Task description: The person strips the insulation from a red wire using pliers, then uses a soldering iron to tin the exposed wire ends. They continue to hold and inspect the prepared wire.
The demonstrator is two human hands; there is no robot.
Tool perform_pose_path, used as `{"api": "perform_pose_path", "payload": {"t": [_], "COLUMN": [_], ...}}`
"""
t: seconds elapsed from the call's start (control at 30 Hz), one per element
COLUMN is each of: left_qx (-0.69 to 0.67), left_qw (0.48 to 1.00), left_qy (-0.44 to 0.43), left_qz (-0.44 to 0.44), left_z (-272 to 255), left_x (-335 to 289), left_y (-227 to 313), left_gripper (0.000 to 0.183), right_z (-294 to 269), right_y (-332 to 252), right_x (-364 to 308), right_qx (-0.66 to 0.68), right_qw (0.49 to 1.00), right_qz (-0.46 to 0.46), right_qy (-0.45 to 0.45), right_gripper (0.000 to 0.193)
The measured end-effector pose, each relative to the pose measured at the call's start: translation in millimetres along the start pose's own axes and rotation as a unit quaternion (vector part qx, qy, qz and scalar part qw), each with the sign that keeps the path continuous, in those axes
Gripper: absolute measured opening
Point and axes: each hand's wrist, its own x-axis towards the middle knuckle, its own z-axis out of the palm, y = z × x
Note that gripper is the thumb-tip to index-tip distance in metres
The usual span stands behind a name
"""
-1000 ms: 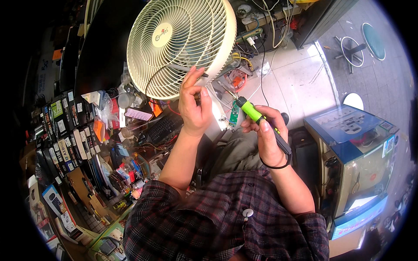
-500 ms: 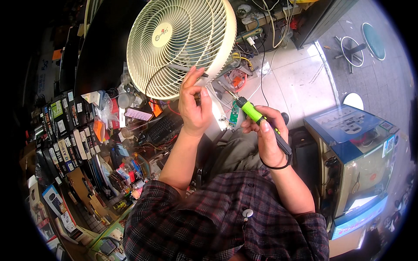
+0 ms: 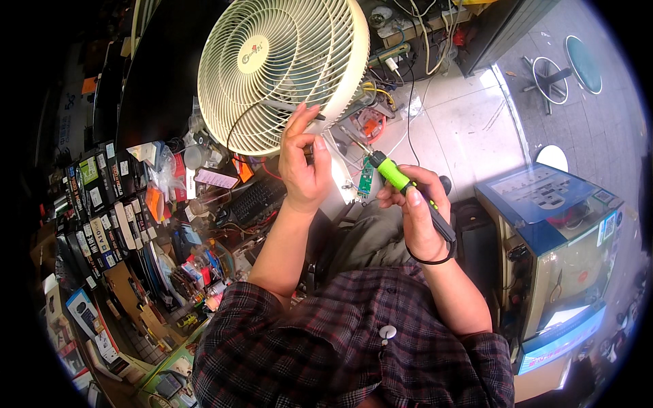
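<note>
My right hand (image 3: 425,211) is wrapped round a soldering iron (image 3: 390,173) with a bright green grip and black handle; its black cord loops by my wrist. The iron's metal tip points up and left. My left hand (image 3: 304,170) is raised left of it, its fingers curled and the thumb up. A thin dark rod (image 3: 277,105) with a black end passes at its fingertips; whatever the fingers pinch is hidden. Between the hands, a small green circuit board (image 3: 366,180) with thin wires lies beside a bright white surface, just below the iron.
A large cream fan (image 3: 272,64) with a round grille stands ahead. To the left, a black keyboard (image 3: 250,202), stacked boxes (image 3: 102,204) and many small parts crowd the bench. A glass-sided display case (image 3: 564,251) is at right, with a round stool (image 3: 583,64) farther off.
The soldering iron's front end has shifted very slightly left. Both hands otherwise hold nearly the same places.
</note>
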Motion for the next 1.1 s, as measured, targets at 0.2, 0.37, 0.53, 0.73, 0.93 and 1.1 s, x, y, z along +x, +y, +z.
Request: {"api": "perform_pose_path", "payload": {"t": [0.2,0.37,0.53,0.73,0.93,1.1], "left_qx": [0.009,0.011,0.010,0.013,0.012,0.013], "left_qw": [1.000,1.000,1.000,1.000,1.000,1.000], "left_qy": [0.000,0.001,0.004,0.004,0.004,0.004], "left_qz": [0.002,0.002,0.001,0.001,-0.001,0.002], "left_z": [-0.5,-0.8,-0.1,0.2,0.3,0.2], "left_x": [0.4,1.2,1.2,1.3,0.5,0.9], "left_y": [1.2,2.7,2.4,2.6,1.9,1.7], "left_gripper": [0.006,0.007,0.006,0.006,0.006,0.007], "right_z": [0.0,0.2,0.5,0.1,-0.4,0.6], "right_y": [0.1,0.1,0.1,0.5,0.2,0.2], "right_x": [-0.4,-0.5,-0.2,0.0,-0.3,-0.5], "right_qx": [-0.006,-0.004,-0.001,-0.001,-0.005,-0.005], "right_qw": [1.000,1.000,1.000,1.000,1.000,1.000], "right_qz": [-0.001,-0.004,-0.004,-0.004,-0.001,-0.002], "right_qy": [-0.001,-0.001,-0.004,-0.003,-0.003,0.001], "right_gripper": [0.046,0.047,0.047,0.048,0.047,0.047]}}
